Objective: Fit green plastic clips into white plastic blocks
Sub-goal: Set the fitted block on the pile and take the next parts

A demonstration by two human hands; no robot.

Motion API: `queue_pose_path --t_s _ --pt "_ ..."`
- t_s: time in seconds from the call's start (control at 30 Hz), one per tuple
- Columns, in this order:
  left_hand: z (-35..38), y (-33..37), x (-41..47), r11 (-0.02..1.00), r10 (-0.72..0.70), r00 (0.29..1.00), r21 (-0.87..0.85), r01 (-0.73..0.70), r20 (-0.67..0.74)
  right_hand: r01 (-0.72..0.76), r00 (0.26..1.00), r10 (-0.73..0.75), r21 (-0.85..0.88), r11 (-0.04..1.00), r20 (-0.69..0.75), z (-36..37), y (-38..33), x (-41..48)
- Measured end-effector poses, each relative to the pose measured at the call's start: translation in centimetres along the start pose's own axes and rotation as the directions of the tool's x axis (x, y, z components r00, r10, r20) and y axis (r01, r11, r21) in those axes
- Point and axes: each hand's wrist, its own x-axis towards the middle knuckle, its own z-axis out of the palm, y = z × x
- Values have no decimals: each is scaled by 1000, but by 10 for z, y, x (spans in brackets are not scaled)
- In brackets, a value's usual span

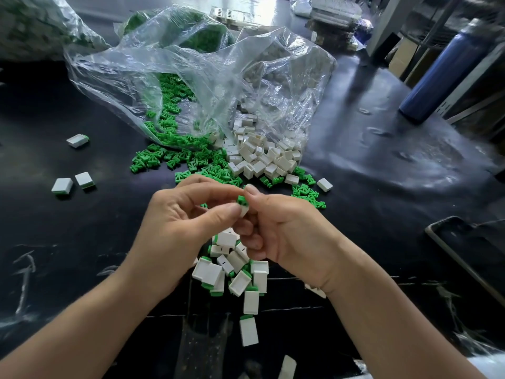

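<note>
Both hands meet above the black table. My left hand (180, 217) pinches a small white block (244, 210) between thumb and fingers. A green clip (241, 200) sticks out of the block's top, and my right hand (284, 231) pinches it there with thumb and forefinger. Loose green clips (169, 157) spill from a clear bag. Beside them lies a heap of empty white blocks (262, 160). Under my hands sits a pile of white blocks with green clips in them (235, 269).
A crumpled clear plastic bag (191, 67) covers the table's far middle. Three fitted blocks lie apart at the left (78, 140), (62, 186), (84, 179). A blue bottle (442, 75) stands at the right. A dark tray edge (448, 236) sits at the right.
</note>
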Motion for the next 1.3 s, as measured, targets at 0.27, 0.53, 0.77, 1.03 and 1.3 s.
queue_pose_path --t_s 0.27,0.53,0.77,1.03,1.3 --pt "0 3 3 989 -140 990 -39 140 8 71 998 -70 -100 992 5 -3 3 0" --pt "-2 4 1 961 -243 966 -114 252 85 113 993 -114 -373 921 20 -5 1 -4" --pt "1 3 -1 980 -151 988 -129 153 24 187 971 -235 -470 863 -47 2 9 0" --pt "5 3 -3 981 -135 990 -142 129 -33 189 962 -260 -486 854 -83 7 11 1" --pt "6 4 -2 980 -159 987 -124 155 -26 175 964 -240 -411 895 -111 6 10 2"
